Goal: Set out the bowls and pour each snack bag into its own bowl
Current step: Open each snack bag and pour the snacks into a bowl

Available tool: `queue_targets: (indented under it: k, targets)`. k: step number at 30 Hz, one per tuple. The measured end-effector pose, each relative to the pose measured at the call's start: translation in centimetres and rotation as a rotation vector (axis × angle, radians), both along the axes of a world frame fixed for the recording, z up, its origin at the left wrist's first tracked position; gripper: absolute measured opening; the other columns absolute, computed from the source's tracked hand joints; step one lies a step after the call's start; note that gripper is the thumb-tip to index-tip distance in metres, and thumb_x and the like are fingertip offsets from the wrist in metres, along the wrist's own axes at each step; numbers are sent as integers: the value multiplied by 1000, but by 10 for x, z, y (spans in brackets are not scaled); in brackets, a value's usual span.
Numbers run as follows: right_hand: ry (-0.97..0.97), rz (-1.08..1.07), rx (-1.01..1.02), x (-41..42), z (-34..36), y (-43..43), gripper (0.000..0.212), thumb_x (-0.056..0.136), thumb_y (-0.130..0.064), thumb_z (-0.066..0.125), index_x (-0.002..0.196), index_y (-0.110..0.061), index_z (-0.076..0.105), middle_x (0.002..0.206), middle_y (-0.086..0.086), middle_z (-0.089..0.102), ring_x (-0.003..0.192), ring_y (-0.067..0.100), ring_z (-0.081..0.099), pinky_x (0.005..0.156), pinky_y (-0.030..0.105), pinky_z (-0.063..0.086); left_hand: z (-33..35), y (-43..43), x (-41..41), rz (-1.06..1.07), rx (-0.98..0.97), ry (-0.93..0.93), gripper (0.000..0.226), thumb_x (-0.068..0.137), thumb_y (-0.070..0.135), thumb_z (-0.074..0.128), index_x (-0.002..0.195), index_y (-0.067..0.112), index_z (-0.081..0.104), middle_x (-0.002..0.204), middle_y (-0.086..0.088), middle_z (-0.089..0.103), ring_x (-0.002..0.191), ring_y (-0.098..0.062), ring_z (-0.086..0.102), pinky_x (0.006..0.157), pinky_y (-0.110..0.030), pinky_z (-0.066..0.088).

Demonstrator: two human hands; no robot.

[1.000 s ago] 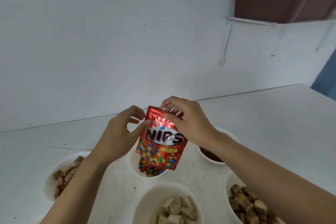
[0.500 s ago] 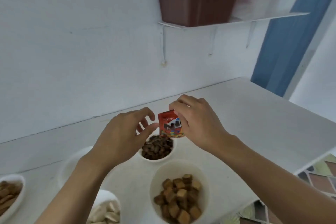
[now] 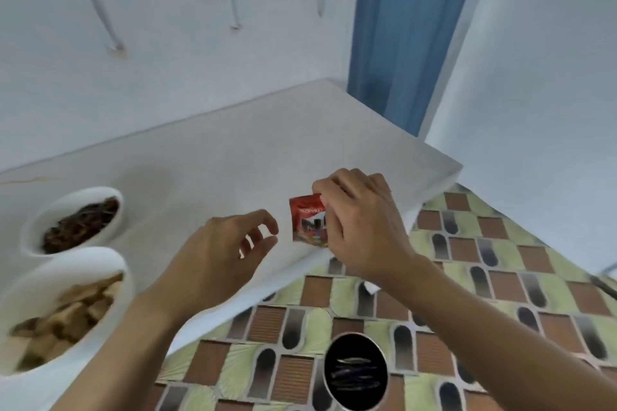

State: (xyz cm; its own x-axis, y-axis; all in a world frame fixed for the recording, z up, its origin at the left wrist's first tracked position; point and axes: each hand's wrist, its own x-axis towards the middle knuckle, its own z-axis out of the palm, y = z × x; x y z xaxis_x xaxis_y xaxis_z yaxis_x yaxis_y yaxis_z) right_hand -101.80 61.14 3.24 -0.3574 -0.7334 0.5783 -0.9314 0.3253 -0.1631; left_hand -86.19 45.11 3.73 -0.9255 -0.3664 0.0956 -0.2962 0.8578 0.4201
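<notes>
My right hand (image 3: 364, 230) grips a small red snack bag (image 3: 307, 222), fingers curled over its top and right side, so that only the left half of the printed front shows; the bag hangs upright over the white surface (image 3: 233, 157), close to its near edge and right-hand corner, and I cannot tell whether its bottom touches the top; my left hand (image 3: 220, 253) hovers just beside the bag, apart from it, fingers loosely bent with nothing in them. Well off to the left stand two white bowls, one behind the other; the far bowl (image 3: 71, 194) carries a heap of dark brown snack, the near bowl (image 3: 60, 259) is filled with pale brown cubes. Beyond the edge lies a tiled floor (image 3: 467, 277) in green and brown, with a round dark bin (image 3: 355, 374) between my forearms; a blue panel (image 3: 407, 27) rises in the far corner beside the white wall.
</notes>
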Motion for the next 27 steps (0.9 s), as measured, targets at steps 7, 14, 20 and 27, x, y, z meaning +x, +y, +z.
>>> queue_targets:
  k: [7,14,20,27]
  targets:
    - [-129,-64,134,-16,-49,78,36,85,-22,38,105,-10,65,98,6,65,88,26,61,78,42,49,-58,72,-46,-74,125,-167,8,98,41,56,103,38,62,81,23,65,72,1,63,72,-27,55]
    - [-280,-176,232,-37,-184,116,43,73,8,71,109,-14,62,102,3,63,95,26,62,82,43,50,-171,104,-67,-72,217,-303,9,98,40,54,104,37,60,82,17,65,80,-4,62,77,-33,55]
    - [-345,-165,255,-51,-335,117,49,72,7,76,108,-18,57,100,1,63,92,24,60,79,43,49,-317,110,-80,-54,240,-372,8,97,42,54,101,37,59,82,17,66,78,-3,62,73,-36,58]
    - [-392,-119,285,-55,-517,101,55,64,3,80,110,-17,57,105,3,65,99,27,63,84,46,52,-487,100,-97,-36,221,-440,10,100,39,52,105,37,60,82,17,66,73,-3,64,70,-30,57]
